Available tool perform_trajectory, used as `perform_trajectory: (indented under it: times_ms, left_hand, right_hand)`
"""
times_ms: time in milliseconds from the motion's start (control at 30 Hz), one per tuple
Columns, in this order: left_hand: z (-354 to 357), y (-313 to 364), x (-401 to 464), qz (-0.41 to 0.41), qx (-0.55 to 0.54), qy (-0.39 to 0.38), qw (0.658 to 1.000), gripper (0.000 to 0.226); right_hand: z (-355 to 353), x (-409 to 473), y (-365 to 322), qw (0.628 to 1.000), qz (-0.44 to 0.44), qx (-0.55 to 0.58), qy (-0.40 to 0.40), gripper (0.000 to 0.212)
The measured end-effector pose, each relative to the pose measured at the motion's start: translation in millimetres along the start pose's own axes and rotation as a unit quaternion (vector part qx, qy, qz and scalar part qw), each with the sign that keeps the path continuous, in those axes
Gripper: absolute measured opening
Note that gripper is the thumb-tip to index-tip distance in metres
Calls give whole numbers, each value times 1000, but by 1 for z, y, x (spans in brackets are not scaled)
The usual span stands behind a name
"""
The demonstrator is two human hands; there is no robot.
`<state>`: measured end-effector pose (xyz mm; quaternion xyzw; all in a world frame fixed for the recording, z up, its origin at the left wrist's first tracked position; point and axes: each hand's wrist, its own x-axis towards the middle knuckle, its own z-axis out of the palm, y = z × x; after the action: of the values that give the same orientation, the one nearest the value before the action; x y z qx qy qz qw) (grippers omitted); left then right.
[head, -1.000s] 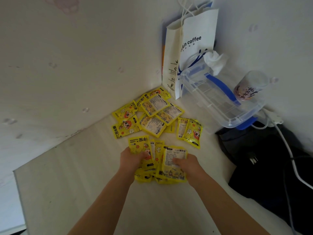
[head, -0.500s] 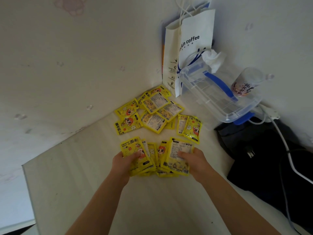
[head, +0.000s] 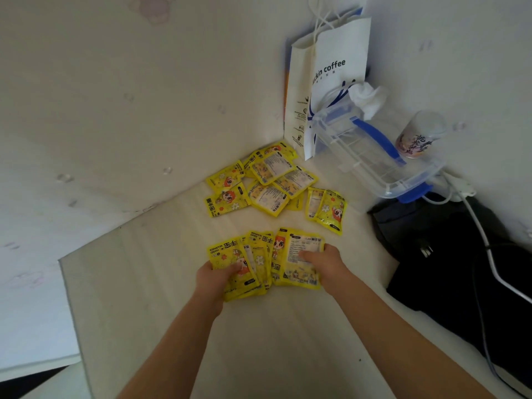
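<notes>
A fanned bunch of yellow hand-warmer packets [head: 263,259] lies between my hands on the pale table [head: 144,283]. My left hand [head: 214,276] grips the bunch's left side, thumb on top of a packet with a cartoon figure. My right hand [head: 324,262] grips the right side, thumb across a packet showing its printed back. Farther back, several more yellow packets [head: 269,182] lie loose in the corner, and two overlapping ones [head: 326,208] lie to their right.
A white paper coffee bag [head: 328,79] stands in the corner. A clear plastic box with blue handle [head: 371,156] leans beside it, next to a printed cup [head: 417,136]. A black bag [head: 449,254] and white cable [head: 483,240] occupy the right. Walls close in left and behind.
Both hands have drawn the bunch of packets slightly toward me and spread it wider into a fan; the loose packets behind have stayed put.
</notes>
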<state>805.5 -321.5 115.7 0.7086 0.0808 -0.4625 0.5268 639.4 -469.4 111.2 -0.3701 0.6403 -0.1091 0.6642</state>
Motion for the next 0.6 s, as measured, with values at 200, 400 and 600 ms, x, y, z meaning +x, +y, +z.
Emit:
perform_trajectory:
  times_ms: [200,400,600]
  left_hand:
    - [2,6,-8,17,-7,-37,999,30]
    - [-5,-6,-35,21,-45,-70,996,34]
    - [-15,-32,-67,40,-48,-84,994,32]
  right_hand:
    - [-8,-10,-8,999,-40,-3,-3,34]
    - [-34,-32,8,996,-83,-5,-45,39]
    - [-58,-66,35,991,-116,-37,-53,38]
